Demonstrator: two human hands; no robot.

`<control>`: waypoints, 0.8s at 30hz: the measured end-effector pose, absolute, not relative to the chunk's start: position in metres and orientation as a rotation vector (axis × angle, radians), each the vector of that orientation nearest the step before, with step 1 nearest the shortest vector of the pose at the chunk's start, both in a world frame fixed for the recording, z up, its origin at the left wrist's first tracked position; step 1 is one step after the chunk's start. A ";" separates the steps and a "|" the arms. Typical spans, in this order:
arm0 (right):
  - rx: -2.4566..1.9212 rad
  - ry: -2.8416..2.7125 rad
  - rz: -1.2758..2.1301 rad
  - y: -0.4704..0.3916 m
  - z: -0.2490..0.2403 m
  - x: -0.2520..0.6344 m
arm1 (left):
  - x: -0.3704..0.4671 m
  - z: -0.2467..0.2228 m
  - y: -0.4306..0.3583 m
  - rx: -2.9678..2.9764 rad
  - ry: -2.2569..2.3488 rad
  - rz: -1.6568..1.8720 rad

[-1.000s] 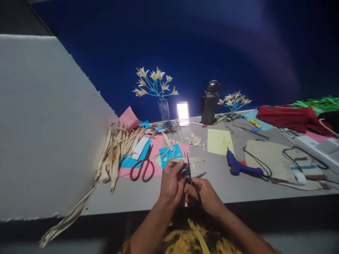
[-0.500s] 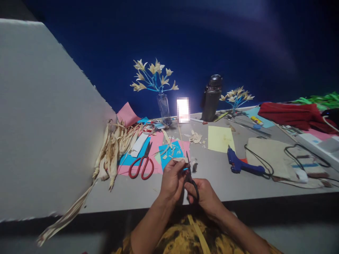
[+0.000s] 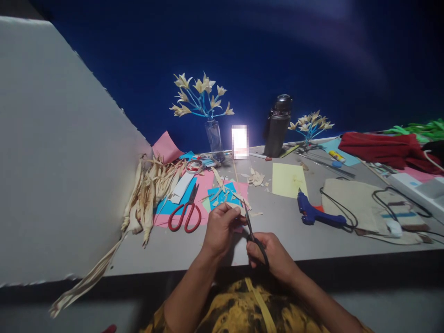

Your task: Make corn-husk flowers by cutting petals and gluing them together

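My left hand is closed in a pinch on a small pale piece of corn husk, partly hidden by the fingers. Black-handled scissors are in my right hand, fingers wrapped round the handles. Their blades point up and away, right beside the left fingertips. Just beyond the hands, husk scraps lie over a blue paper sheet. One thin pale scrap rests on the table to the right of the blades. Red-handled scissors lie left of my left hand.
Dried corn husks are heaped at the left by a pale partition. Behind stand a glass bottle of husk flowers, a bright pixelated patch and a dark flask. To the right lie yellow paper, a blue glue gun and a cloth bag.
My left hand has shifted slightly left, and the right hand with its scissors a little right, widening the gap between them. A pale scrap now shows on the table beside the blades.
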State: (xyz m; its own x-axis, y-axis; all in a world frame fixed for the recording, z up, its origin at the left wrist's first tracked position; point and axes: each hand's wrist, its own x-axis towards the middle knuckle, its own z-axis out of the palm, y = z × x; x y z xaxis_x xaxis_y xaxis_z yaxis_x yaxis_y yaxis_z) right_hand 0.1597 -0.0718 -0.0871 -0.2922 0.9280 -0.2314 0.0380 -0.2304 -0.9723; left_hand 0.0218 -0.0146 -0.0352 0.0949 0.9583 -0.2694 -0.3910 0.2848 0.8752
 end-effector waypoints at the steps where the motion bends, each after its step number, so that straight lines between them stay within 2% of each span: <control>1: -1.257 -1.302 1.610 -0.072 -0.086 0.159 | 0.021 -0.035 -0.015 0.741 1.015 1.132; 18: -1.395 -1.299 1.618 -0.074 -0.079 0.157 | 0.012 -0.030 -0.012 0.928 1.023 1.053; 24: -1.190 -1.295 1.622 -0.078 -0.085 0.160 | 0.011 -0.027 -0.012 0.723 0.909 1.097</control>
State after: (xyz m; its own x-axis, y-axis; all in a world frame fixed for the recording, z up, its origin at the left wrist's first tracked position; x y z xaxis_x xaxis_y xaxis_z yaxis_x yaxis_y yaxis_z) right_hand 0.1604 -0.0775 -0.0849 -0.3038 0.9280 -0.2157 0.0044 -0.2250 -0.9743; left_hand 0.0106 -0.0122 -0.0270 0.1837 0.9507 -0.2497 -0.4219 0.3057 0.8535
